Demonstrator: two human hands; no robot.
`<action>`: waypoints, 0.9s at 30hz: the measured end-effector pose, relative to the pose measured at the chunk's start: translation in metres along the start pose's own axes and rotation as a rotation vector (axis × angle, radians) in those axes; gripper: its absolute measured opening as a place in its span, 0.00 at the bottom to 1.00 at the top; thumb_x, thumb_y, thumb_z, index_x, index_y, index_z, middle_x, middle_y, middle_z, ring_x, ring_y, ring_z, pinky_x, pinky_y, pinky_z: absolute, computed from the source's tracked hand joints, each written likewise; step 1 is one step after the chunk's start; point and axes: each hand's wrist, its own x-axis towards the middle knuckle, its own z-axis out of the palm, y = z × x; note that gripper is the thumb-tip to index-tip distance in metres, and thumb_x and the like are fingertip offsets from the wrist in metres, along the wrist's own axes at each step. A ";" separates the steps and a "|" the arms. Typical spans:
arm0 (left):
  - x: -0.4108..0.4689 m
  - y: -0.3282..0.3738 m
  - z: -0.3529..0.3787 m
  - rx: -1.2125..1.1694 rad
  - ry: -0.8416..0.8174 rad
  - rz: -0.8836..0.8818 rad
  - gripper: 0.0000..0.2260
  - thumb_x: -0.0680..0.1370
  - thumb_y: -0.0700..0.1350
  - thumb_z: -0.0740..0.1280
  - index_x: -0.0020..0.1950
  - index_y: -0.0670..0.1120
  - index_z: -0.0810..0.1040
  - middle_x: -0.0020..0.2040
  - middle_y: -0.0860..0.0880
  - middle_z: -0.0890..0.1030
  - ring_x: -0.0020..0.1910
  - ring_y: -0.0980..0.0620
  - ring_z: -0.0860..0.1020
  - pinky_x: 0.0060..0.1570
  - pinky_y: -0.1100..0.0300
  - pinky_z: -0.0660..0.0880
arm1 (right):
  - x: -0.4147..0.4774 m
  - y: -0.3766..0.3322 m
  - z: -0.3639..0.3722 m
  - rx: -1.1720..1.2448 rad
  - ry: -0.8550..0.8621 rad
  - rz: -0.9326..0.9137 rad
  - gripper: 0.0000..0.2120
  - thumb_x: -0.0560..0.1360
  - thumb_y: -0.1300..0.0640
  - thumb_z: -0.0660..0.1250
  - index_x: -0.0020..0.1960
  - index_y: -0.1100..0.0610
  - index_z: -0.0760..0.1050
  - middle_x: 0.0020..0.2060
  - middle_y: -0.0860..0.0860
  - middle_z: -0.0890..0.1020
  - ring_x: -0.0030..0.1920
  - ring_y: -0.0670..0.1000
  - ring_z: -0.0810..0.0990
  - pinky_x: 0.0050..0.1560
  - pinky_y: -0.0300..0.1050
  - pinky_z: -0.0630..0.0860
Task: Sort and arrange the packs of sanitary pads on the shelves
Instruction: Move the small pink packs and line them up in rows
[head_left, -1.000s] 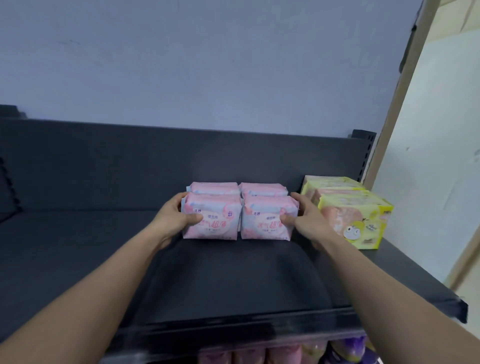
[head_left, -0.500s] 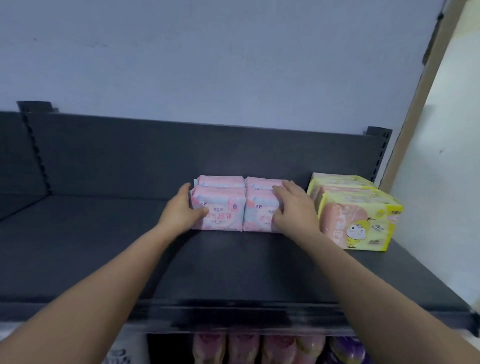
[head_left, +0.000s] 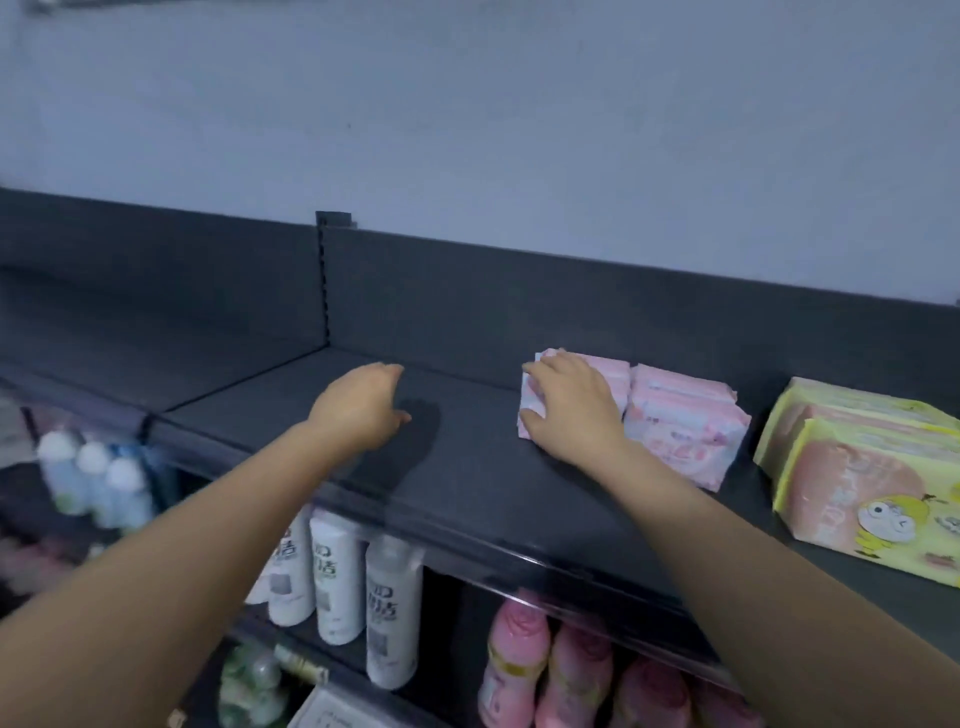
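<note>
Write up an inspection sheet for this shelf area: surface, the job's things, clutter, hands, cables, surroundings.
Surface: dark top shelf with a low back panel.
Job's things: pink packs side by side toward the right; yellow packs further right, apart from them.
Clutter: nothing seen.
Hands: left hand over bare shelf, fingers loose, holding nothing; right hand grips the left end of the pink packs.
Cables: nothing seen.
Surroundings: white bottles and pink bottles on the shelf below; pale wall behind.
</note>
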 end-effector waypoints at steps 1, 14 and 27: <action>-0.009 -0.015 -0.005 0.050 0.008 -0.026 0.26 0.78 0.50 0.67 0.72 0.43 0.66 0.71 0.45 0.70 0.68 0.44 0.69 0.64 0.50 0.69 | 0.005 -0.015 0.003 0.008 -0.024 -0.033 0.25 0.75 0.50 0.67 0.70 0.54 0.69 0.67 0.52 0.73 0.72 0.56 0.64 0.69 0.46 0.61; -0.158 -0.200 -0.092 0.428 0.048 -0.420 0.17 0.77 0.50 0.65 0.63 0.45 0.70 0.60 0.47 0.75 0.60 0.45 0.74 0.52 0.54 0.70 | 0.039 -0.251 0.032 0.105 -0.220 -0.450 0.28 0.76 0.47 0.66 0.73 0.54 0.64 0.67 0.55 0.72 0.68 0.57 0.67 0.65 0.52 0.67; -0.300 -0.410 -0.168 0.571 0.001 -0.719 0.14 0.78 0.49 0.65 0.62 0.45 0.71 0.58 0.46 0.77 0.56 0.44 0.76 0.42 0.55 0.67 | 0.046 -0.535 0.066 0.202 -0.278 -0.723 0.26 0.74 0.48 0.67 0.69 0.54 0.68 0.64 0.55 0.73 0.66 0.58 0.69 0.61 0.53 0.71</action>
